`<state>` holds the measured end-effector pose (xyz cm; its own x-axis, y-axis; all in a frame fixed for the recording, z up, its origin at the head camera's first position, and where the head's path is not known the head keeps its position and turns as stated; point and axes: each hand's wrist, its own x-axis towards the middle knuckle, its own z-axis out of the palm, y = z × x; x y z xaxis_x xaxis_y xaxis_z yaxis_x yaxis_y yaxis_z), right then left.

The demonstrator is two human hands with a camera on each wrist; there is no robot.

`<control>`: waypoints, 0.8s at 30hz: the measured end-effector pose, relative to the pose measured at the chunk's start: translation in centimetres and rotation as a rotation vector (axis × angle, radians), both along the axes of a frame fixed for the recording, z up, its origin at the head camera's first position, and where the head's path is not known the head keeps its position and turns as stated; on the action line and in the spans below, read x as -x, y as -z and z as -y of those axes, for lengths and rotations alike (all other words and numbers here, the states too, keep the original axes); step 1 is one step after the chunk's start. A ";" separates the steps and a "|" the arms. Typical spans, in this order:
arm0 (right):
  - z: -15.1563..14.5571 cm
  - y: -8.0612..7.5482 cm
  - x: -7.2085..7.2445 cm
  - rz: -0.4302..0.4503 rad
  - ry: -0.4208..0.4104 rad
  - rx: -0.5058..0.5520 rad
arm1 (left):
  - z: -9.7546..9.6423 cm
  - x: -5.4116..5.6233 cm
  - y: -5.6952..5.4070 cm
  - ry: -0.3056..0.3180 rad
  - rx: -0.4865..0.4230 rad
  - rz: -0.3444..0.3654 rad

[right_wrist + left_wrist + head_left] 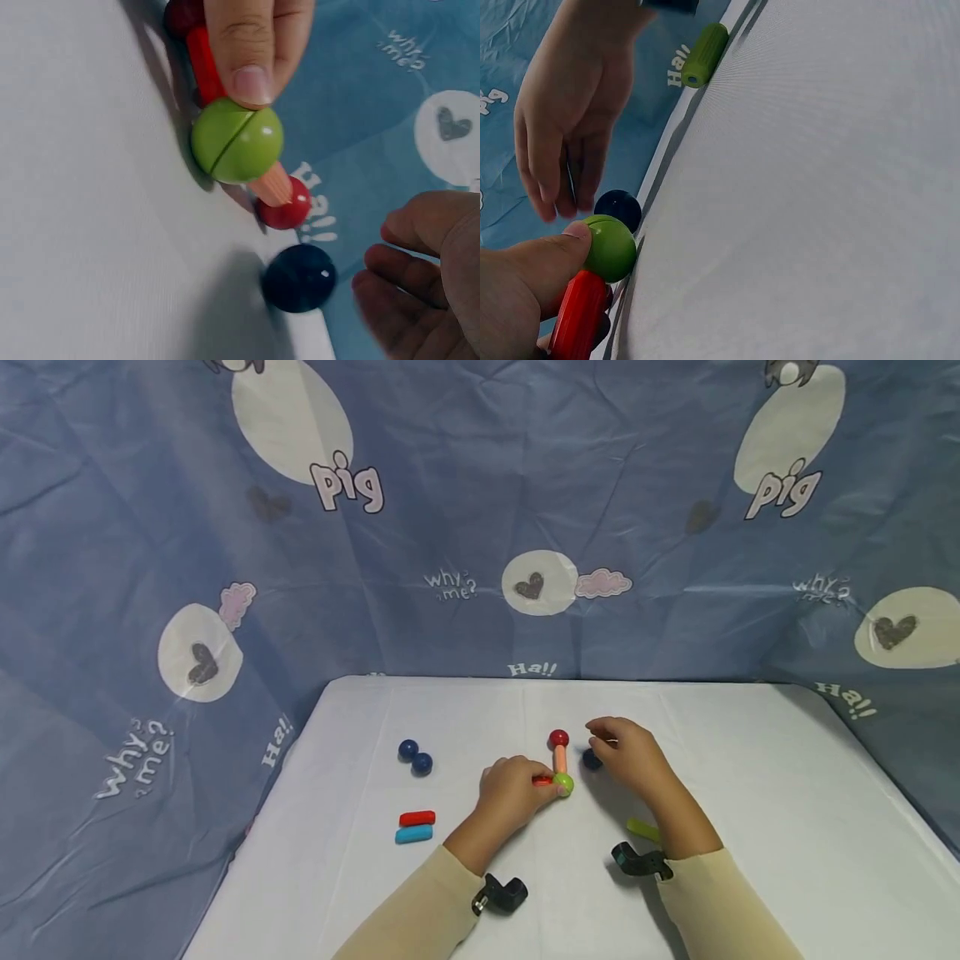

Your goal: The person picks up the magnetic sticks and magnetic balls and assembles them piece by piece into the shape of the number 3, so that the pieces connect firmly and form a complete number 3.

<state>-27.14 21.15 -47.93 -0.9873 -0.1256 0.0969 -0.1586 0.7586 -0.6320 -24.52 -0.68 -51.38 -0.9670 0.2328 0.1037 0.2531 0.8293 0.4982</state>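
My left hand (517, 789) pinches a light green ball (563, 785), its thumb on top in the left wrist view. A red stick (579, 315) runs from that ball back under the fingers, which hide part of it. An orange stick (560, 758) joins the green ball to a red ball (558, 738) farther off. Beside this joined piece, a dark blue ball (299, 278) sits on the table. Just right of it is my right hand (630, 756), fingers loosely bent and holding nothing; a gap shows between fingertips and ball in the right wrist view.
Two dark blue balls (416, 758) lie at the left on the white table (360, 893). Nearer me are a loose red stick (417, 818) and a blue stick (414, 834). A yellow-green stick (643, 830) lies beside my right wrist. A patterned blue cloth (450, 643) hangs behind.
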 end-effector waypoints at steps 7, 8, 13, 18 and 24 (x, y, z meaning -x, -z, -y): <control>-2.0 -0.5 -2.7 -0.036 -0.031 -0.012 | 0.2 0.0 0.1 -0.002 -0.023 -0.014; -2.4 -0.6 -3.1 -0.039 -0.031 -0.016 | 0.2 0.0 0.1 -0.001 -0.026 -0.015; -4.0 -0.7 -4.3 -0.026 -0.032 -0.031 | 0.0 0.0 0.2 -0.005 -0.030 -0.003; -5.2 0.0 -5.3 0.025 -0.037 -0.045 | -0.1 0.2 0.3 -0.012 -0.031 0.021; -5.9 0.6 -6.4 0.078 -0.071 -0.048 | -0.2 0.1 0.3 -0.016 -0.033 0.029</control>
<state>-20.69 27.05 -48.57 -0.9802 -0.1977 0.0119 -0.1641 0.7769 -0.6079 -24.66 -0.49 -51.70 -0.9732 0.2145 0.0834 0.2254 0.8159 0.5324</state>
